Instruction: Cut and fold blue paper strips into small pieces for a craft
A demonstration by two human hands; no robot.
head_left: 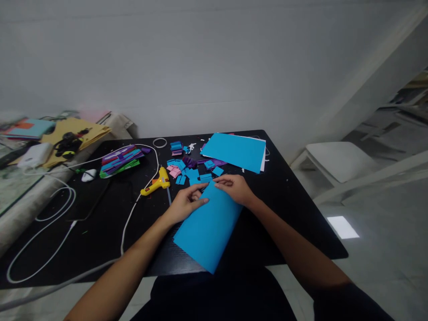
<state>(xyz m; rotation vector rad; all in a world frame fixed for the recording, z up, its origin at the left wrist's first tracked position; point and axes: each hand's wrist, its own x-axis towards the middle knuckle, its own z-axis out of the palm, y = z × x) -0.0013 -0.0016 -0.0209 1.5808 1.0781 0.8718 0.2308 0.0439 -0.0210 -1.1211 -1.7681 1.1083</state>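
Observation:
A blue paper sheet [209, 229] lies slanted on the black table [287, 196], its near corner hanging over the front edge. My left hand [185, 203] rests on the sheet's far left part, index finger stretched along its top edge. My right hand [236, 187] presses the sheet's far corner with fingers close together and flat. Both hands meet at the sheet's upper end. Just beyond them lie several small folded blue, pink and purple paper pieces [187, 169].
A yellow glue gun [156, 183] with a white cord lies left of the hands. A stack of blue sheets [236, 151] sits at the far right, colored paper strips [119, 160] at the far left, a tape ring [159, 142] beyond. A white chair [337, 160] stands to the right.

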